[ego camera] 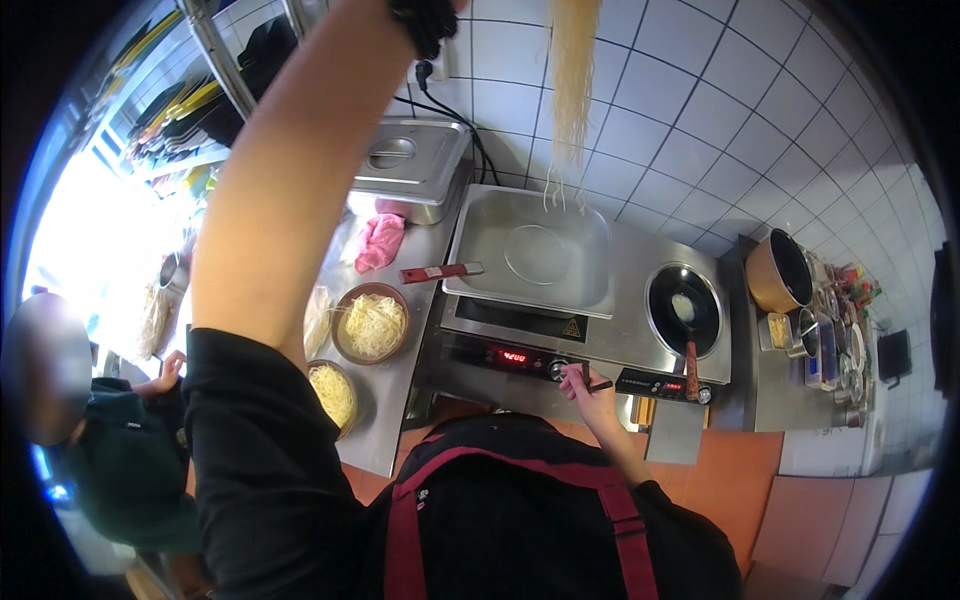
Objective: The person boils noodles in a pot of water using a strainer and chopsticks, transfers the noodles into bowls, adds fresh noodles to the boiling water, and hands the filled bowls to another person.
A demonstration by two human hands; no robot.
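Note:
My left forearm is raised across the upper left. A black wristband (424, 26) shows at the top edge, and the left hand lies beyond it, out of view. A long bundle of pale noodles (574, 82) hangs from the top edge; whatever holds it is hidden. Below the strands, a rectangular steel pan (480, 217) with cloudy liquid sits on an induction cooker (510, 315). My right hand (589, 390) is at the cooker's front, fingertips beside its control knob (557, 369). Its fingers are closed around a thin dark stick (600, 387).
A red handle (431, 274) meets the pan's left rim. Bowls of noodles (373, 324) (330, 394), a pink cloth (380, 241) and a lidded steel container (405, 161) stand left. Right are a wok (667, 292) with a ladle (691, 360) and a pot (765, 277). Another person (127, 450) stands left.

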